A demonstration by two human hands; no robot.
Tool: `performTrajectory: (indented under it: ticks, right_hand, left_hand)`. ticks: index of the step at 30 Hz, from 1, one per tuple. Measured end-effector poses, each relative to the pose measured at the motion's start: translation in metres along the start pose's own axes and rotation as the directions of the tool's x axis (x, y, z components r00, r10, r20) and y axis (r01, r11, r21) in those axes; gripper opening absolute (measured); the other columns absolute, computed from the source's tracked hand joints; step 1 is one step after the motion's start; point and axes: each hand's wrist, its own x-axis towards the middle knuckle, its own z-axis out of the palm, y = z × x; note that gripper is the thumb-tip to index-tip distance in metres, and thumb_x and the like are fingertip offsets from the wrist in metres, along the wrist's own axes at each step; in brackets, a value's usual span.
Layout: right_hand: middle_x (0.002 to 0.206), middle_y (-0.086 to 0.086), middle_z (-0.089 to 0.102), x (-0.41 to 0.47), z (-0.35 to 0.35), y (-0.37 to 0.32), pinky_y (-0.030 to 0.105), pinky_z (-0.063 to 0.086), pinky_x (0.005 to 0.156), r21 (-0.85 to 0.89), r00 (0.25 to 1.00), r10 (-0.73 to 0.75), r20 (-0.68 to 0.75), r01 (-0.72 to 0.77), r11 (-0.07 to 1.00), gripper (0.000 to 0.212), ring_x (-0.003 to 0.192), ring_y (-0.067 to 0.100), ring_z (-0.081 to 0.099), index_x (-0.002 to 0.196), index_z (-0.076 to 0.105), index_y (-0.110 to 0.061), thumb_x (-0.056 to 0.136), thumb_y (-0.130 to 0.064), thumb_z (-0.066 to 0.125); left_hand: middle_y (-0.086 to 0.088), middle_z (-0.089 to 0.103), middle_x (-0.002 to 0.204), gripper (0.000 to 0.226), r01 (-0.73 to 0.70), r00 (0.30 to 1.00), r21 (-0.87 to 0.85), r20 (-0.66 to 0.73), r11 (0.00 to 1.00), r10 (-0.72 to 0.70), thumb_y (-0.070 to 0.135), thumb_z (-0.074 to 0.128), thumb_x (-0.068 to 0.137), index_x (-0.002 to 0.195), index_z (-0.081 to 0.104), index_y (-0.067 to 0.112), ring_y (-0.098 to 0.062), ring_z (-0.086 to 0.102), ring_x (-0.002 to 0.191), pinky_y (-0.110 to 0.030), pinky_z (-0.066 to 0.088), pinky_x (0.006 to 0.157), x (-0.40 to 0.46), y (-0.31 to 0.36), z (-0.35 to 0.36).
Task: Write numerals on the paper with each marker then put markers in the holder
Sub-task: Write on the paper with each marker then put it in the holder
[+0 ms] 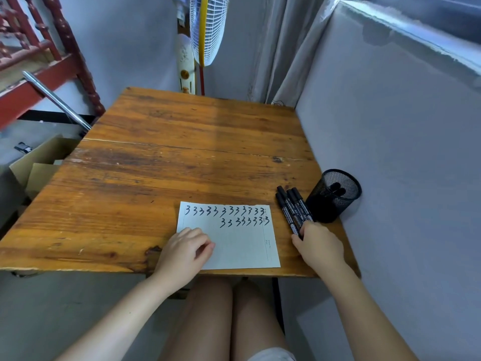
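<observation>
A white sheet of paper [242, 243] lies near the front edge of the wooden table [169, 157], with two rows of black 3s along its top. My left hand [186, 250] rests on the sheet's lower left part, fingers loosely curled. Several black markers [291, 204] lie side by side just right of the paper. My right hand [318, 246] reaches their near ends, with thumb and fingers closing round them. A black mesh holder [334, 195] stands right of the markers and has a few markers inside.
A grey wall runs close along the table's right edge, behind the holder. A standing fan [208, 29] and a curtain are beyond the far edge. Cardboard boxes [39, 165] and a metal pole [56, 100] sit off the left side. My knees show below the table front.
</observation>
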Motion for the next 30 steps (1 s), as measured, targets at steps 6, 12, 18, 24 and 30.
performTrajectory:
  ticks: [6,12,18,24,30]
  right_hand:
    - [0.093,0.001,0.062,-0.014,-0.036,-0.008,0.015,0.034,0.049,0.414,0.965,-0.046,-0.257,0.153,0.897,0.019,0.072,0.012,0.055,0.103,0.062,-0.016,0.093,-0.029,0.055]
    - [0.064,-0.003,0.063,-0.045,-0.063,-0.03,0.014,0.042,0.041,0.75,0.965,-0.261,-0.026,0.192,0.633,0.008,0.044,0.0,0.054,0.09,0.065,-0.02,0.092,-0.022,0.057]
    - [0.066,0.0,0.062,-0.054,-0.051,-0.055,0.02,0.043,0.04,0.893,0.96,-0.279,0.013,0.115,0.436,0.018,0.048,0.004,0.055,0.084,0.066,-0.014,0.094,-0.022,0.053]
    - [0.048,-0.004,0.051,-0.059,-0.031,-0.076,0.016,0.027,0.036,0.932,0.851,-0.436,0.292,-0.152,0.328,0.035,0.038,0.007,0.039,0.087,0.065,-0.007,0.093,-0.038,0.05]
    - [0.047,0.006,0.056,-0.05,-0.035,-0.073,0.015,0.023,0.031,0.954,0.83,-0.473,0.297,-0.236,0.186,0.03,0.032,0.01,0.037,0.084,0.064,-0.003,0.098,-0.016,0.041]
  left_hand:
    - [0.011,0.052,0.069,0.025,-0.031,1.0,-0.055,-0.007,0.998,0.03,0.034,0.047,0.084,0.071,0.059,0.016,-0.009,0.046,0.068,-0.026,0.034,0.062,-0.001,0.006,0.004]
    - [0.016,0.042,0.101,0.047,0.016,0.985,-0.291,-0.162,0.957,-0.065,0.051,0.046,0.078,0.114,0.041,0.021,-0.001,0.043,0.091,-0.009,0.036,0.072,0.001,0.023,-0.017]
    - [0.009,0.045,0.059,0.028,0.002,0.986,-0.278,0.159,0.961,0.043,0.044,0.048,0.087,0.064,0.041,0.03,-0.008,0.042,0.056,-0.03,0.031,0.053,0.002,0.035,-0.026]
    - [0.007,0.055,0.065,0.024,-0.073,0.969,-0.053,0.231,0.996,0.084,0.049,0.046,0.086,0.075,0.047,0.027,-0.011,0.05,0.059,-0.03,0.04,0.052,0.003,0.048,-0.042]
    - [0.007,0.039,0.054,0.022,-0.053,0.95,-0.04,0.306,0.998,0.063,0.036,0.037,0.094,0.076,0.041,0.024,-0.012,0.038,0.048,-0.027,0.025,0.046,-0.003,0.044,-0.052]
